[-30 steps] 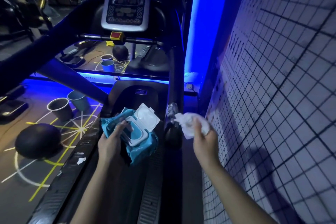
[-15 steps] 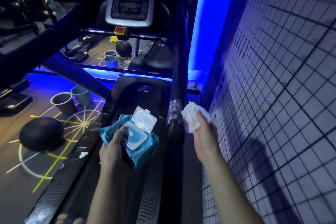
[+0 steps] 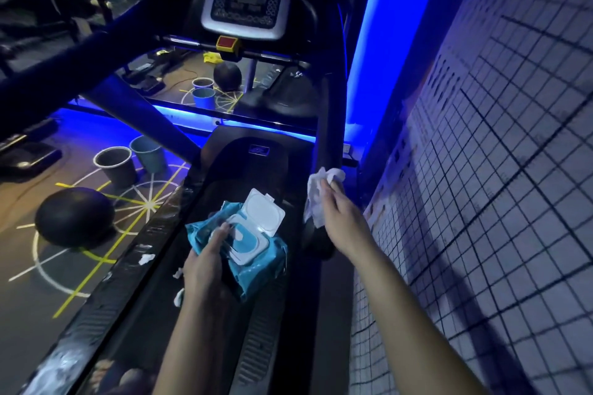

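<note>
- left hand [image 3: 205, 266]: fingers are curled round the teal soft-plastic wet-wipe pack [image 3: 256, 266] from the left side & underneath, thumb laid on top right by the dispenser opening. Proper grip, not just resting.
- pack is held up over the black treadmill deck [image 3: 253, 170], approx center frame, tilted a bit, crinkled round the edges.
- its white rigid flip lid [image 3: 264, 216] is popped fully open & stands up on the far side. A white frame w/ a teal panel is seen under it. Whether a wipe pokes out can't be told.
- right hand [image 3: 340, 218]: closed in a pinch on a crumpled white wipe [image 3: 316, 199], fingertips bunched near its top, rest of the sheet hanging down.
- wipe is held right at the treadmill's black right handrail [image 3: 327, 125], near its lower end. Actual contact w/ the rail can't be made out, too dark.
- hands are kept apart, pack to the left of the wipe.
- bg: grey treadmill console [image 3: 247, 0] up top, black medicine ball [image 3: 75, 216], grey bucket [image 3: 115, 165] & blue bucket [image 3: 149, 154] on the marked floor at left, white gridded tile wall [image 3: 481, 170] at right.
</note>
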`<state>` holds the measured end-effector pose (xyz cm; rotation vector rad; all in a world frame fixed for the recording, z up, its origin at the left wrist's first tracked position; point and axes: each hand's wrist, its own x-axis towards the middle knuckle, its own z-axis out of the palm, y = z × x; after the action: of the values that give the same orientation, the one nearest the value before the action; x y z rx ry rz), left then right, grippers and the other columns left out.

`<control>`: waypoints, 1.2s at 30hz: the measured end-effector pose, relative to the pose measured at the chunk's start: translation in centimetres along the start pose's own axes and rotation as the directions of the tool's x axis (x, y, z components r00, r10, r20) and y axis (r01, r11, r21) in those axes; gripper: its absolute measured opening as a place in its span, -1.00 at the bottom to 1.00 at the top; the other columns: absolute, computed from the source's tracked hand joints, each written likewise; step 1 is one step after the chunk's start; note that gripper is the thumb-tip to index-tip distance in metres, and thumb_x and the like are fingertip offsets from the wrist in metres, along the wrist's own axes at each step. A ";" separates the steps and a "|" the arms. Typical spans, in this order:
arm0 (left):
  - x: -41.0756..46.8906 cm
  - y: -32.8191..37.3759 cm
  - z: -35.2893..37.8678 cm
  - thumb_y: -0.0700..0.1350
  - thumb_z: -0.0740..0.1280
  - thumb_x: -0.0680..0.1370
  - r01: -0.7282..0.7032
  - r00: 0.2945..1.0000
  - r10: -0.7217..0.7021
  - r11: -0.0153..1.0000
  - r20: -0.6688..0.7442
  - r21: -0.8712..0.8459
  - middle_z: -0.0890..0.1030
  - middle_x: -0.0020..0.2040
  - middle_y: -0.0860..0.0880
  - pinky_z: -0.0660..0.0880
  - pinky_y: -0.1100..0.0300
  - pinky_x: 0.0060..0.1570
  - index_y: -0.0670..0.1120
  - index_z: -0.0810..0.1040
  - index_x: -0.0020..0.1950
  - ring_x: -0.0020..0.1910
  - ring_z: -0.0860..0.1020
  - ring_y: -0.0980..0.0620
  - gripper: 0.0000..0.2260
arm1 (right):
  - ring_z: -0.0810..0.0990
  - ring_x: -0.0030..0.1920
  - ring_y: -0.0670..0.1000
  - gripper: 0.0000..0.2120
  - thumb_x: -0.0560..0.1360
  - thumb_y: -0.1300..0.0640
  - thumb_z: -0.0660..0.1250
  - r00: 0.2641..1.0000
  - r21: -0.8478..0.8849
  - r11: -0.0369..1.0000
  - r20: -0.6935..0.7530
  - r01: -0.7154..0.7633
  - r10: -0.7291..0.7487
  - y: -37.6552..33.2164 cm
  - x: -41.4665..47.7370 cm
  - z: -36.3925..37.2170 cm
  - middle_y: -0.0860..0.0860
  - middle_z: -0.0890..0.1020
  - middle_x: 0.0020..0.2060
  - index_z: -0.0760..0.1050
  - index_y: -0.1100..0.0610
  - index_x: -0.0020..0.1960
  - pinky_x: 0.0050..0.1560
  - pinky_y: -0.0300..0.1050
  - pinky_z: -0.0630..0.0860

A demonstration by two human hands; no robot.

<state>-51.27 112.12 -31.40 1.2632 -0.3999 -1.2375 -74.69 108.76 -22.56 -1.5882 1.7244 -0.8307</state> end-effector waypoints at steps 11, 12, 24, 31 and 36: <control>0.3 -0.8 -2.3 0.21 0.68 0.32 0.007 0.998 -0.007 1.000 -0.061 -0.001 0.76 0.14 -0.11 0.60 -0.29 0.27 -0.08 0.68 0.27 0.16 0.72 -0.19 -0.37 | 0.07 0.61 -0.01 -0.55 0.72 0.03 0.05 0.990 -0.235 0.964 0.092 0.125 -0.106 -0.1 3.3 -1.6 -0.16 0.04 0.62 0.22 -0.07 0.60 0.47 -0.13 0.14; -0.1 -0.6 -2.1 0.19 0.67 0.34 0.008 0.998 -0.008 1.000 -0.059 -0.004 0.76 0.14 -0.12 0.60 -0.28 0.27 -0.09 0.68 0.27 0.17 0.72 -0.19 -0.39 | 0.10 0.60 0.00 -0.56 0.72 0.02 0.05 0.991 -0.231 0.965 0.090 0.120 -0.102 0.0 2.4 -1.6 -0.15 0.08 0.62 0.24 -0.08 0.59 0.48 -0.11 0.17; -2.6 0.9 -0.1 -0.02 0.55 0.55 0.068 0.997 -0.070 0.997 -0.043 -0.039 0.70 0.23 -0.23 0.56 -0.28 0.34 -0.18 0.62 0.33 0.25 0.67 -0.28 -0.58 | 0.61 -0.15 -0.07 -0.81 0.59 0.04 0.38 0.900 -0.264 0.929 -0.282 0.260 -0.332 -1.1 -1.8 -3.0 -0.02 0.71 -0.10 0.68 0.13 0.04 -0.12 -0.20 0.55; -2.1 -0.2 -1.0 0.11 0.62 0.39 0.068 0.994 -0.072 0.996 -0.079 -0.052 0.75 0.16 -0.16 0.60 -0.27 0.28 -0.11 0.66 0.28 0.18 0.71 -0.22 -0.46 | 0.67 -0.15 -0.10 -0.83 0.44 0.08 0.57 0.764 0.084 0.935 -0.604 0.345 -0.228 -2.0 0.3 -5.6 -0.15 0.69 -0.19 0.64 0.10 -0.06 -0.07 -0.18 0.59; -2.9 0.0 -0.4 0.10 0.63 0.42 0.082 0.995 -0.086 0.994 -0.054 -0.075 0.75 0.15 -0.17 0.60 -0.26 0.27 -0.12 0.66 0.27 0.19 0.71 -0.24 -0.49 | 0.63 0.06 -0.01 -0.74 0.53 0.21 0.45 0.884 -0.127 0.930 -0.289 0.345 -0.367 -0.7 2.7 -3.8 -0.06 0.67 0.06 0.62 0.07 0.21 0.06 -0.24 0.52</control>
<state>-52.02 114.81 -30.45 1.2605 -0.2603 -1.2727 -77.57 106.10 -19.85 -1.9455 1.7067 -1.2676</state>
